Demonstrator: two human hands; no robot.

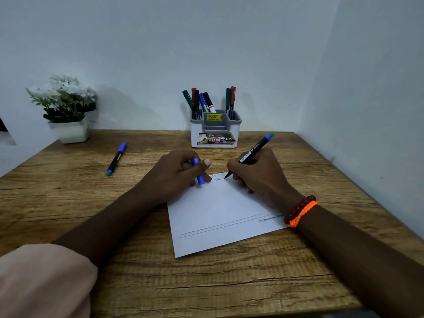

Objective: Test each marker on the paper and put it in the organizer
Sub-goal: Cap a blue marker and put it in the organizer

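Observation:
My right hand (257, 173) grips an uncapped black-bodied marker (253, 150), its tip touching the far edge of the white paper (218, 214) beside small zigzag marks. My left hand (176, 173) rests on the paper's far left corner and pinches the blue cap (199, 172). Another marker with a blue cap (116, 159) lies alone on the table to the left. The grey and white organizer (215, 131) stands at the back centre against the wall, holding several markers in its left and right compartments.
A white pot with white flowers (66, 111) stands at the back left. The wooden table (206, 283) meets walls behind and on the right. Beaded and orange bands circle my right wrist (300, 211).

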